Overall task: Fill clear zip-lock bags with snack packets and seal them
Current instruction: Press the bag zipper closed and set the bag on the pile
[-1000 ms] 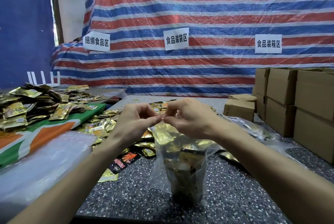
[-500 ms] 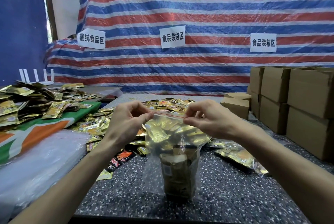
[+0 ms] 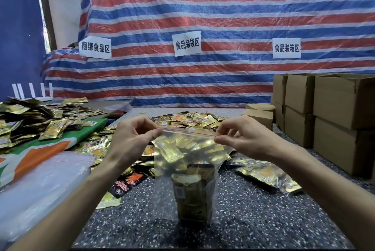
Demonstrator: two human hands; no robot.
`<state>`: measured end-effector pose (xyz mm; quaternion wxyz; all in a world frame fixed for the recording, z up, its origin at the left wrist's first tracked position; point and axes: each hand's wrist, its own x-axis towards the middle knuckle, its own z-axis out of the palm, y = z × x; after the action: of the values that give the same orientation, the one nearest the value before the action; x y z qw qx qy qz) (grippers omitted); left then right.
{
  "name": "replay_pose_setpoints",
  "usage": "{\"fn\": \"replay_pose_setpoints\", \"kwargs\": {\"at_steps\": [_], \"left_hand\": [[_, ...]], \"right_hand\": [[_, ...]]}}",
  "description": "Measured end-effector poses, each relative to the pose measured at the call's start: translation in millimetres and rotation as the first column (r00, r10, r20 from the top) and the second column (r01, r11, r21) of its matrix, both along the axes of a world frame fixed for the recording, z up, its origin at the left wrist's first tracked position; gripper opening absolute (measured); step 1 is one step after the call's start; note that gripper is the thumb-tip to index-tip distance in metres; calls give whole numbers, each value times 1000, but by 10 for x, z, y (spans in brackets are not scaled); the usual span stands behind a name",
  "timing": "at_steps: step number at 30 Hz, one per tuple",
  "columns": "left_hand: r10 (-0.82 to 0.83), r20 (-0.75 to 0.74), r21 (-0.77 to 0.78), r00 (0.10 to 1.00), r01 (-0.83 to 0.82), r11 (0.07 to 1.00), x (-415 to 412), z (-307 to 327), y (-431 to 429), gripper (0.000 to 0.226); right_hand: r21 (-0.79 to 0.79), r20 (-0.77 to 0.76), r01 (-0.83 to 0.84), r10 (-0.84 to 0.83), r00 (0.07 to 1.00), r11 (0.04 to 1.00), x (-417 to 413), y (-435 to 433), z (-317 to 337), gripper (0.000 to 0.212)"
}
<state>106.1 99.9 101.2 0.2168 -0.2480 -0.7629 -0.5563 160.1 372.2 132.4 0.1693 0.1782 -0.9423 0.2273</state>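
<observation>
Head cam: L hand (image 3: 132, 139) pinching L end of red zip strip (image 3: 188, 131) btwn thumb + forefinger; R hand (image 3: 243, 139) pinching R end, other fingers curling loosely. Clear zip-lock bag (image 3: 182, 161) standing upright on speckled table (image 3: 253, 220), centre front, top stretching btwn both hands. Gold snack packets (image 3: 188, 196) sitting inside. Strip fully closed or not: can't tell. Behind bag, loose packets (image 3: 192, 119) lying in a pile; cardboard boxes (image 3: 334, 108) at R.

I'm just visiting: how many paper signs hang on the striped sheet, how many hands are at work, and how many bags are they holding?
Paper signs: 3
Hands: 2, left hand and right hand
Clear bag pinched by both: 1
Total: 6
</observation>
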Motion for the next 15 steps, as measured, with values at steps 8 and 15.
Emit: {"fn": "replay_pose_setpoints", "kwargs": {"at_steps": [8, 15], "left_hand": [[34, 4, 30, 999, -34, 999, -42, -60, -136, 9], [29, 6, 7, 1000, -29, 1000, -33, -90, -119, 4]], "right_hand": [[-27, 24, 55, -55, 998, 998, 77, 176, -61, 10], [-95, -45, 14, -19, 999, 995, 93, 141, -158, 13]]}}
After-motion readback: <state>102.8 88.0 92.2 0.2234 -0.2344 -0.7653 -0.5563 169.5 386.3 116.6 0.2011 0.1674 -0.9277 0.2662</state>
